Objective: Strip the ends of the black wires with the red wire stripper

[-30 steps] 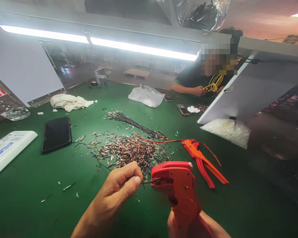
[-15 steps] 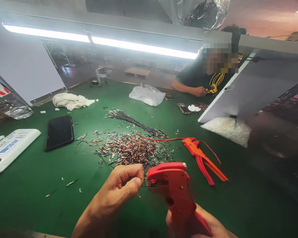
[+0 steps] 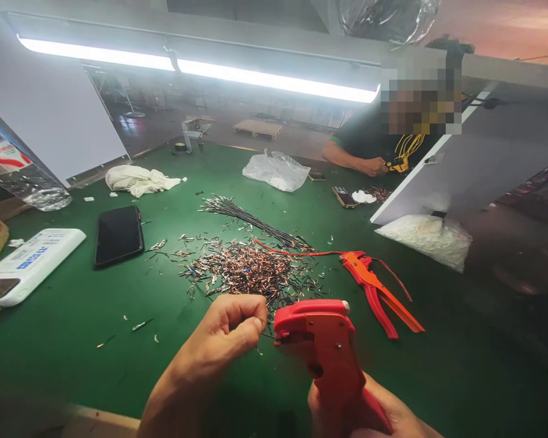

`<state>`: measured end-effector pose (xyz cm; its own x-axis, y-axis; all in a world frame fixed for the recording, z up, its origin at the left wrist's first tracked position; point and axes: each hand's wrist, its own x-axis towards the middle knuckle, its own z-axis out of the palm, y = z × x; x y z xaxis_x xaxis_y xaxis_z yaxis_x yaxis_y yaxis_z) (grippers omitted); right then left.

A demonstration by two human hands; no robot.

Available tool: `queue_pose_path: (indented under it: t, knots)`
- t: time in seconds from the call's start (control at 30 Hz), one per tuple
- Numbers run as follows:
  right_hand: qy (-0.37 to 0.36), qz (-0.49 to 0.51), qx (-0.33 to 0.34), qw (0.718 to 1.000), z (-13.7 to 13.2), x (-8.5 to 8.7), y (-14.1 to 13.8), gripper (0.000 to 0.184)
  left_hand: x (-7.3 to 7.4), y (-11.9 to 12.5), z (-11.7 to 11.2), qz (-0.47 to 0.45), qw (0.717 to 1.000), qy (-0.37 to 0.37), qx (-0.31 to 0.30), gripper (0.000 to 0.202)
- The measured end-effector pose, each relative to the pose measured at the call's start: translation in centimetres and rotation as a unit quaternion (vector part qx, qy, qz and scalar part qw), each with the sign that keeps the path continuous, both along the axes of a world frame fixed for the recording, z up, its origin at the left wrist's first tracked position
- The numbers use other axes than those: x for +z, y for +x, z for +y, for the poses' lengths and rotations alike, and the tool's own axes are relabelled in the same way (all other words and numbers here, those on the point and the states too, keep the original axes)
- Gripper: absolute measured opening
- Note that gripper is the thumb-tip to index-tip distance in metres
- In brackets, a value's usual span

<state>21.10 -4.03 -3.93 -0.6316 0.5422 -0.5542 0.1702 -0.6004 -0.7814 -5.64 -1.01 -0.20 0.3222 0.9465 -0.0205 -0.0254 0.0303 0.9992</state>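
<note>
My left hand pinches a short thin black wire between thumb and forefinger, its end at the jaws of a red wire stripper. My right hand grips the stripper's handles at the bottom edge, mostly hidden behind the tool. Just beyond my hands lies a heap of cut wire pieces with copper ends on the green table. A bundle of long black wires lies behind the heap.
A second orange-red stripper lies to the right. A black phone, a white power bank, a white cloth, a plastic bag and a bag of white parts are around. Another person's hands work across the table.
My left hand has moved closer to the stripper's jaws, so less wire shows between them. The view has shifted slightly; the table items have not moved.
</note>
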Motion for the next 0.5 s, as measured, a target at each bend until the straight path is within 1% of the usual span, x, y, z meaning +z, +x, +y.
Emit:
queue_pose_path:
  t: [0.1, 0.23, 0.33, 0.4, 0.5]
  knots:
    - [0.015, 0.017, 0.007, 1.000, 0.1, -0.1, -0.1, 0.023, 0.1, 0.0, -0.1, 0.008, 1.000, -0.005, 0.003, 0.028]
    - [0.037, 0.034, 0.029, 0.998, 0.4, 0.7, -0.5, 0.021, 0.1, 0.0, -0.2, 0.012, 1.000, -0.001, 0.022, 0.027]
    - [0.045, 0.034, 0.039, 0.998, 0.5, 0.9, -0.6, 0.025, 0.1, 0.1, -0.2, 0.017, 0.999, -0.001, 0.030, 0.028]
    - [0.044, 0.031, 0.032, 0.998, 0.5, 0.7, -0.6, 0.029, 0.2, 0.1, -0.1, 0.022, 0.999, -0.005, 0.029, 0.027]
    - [0.050, 0.055, 0.042, 0.996, 0.7, 0.4, -0.7, 0.032, 0.4, 0.2, 0.0, 0.033, 0.999, -0.010, 0.023, 0.024]
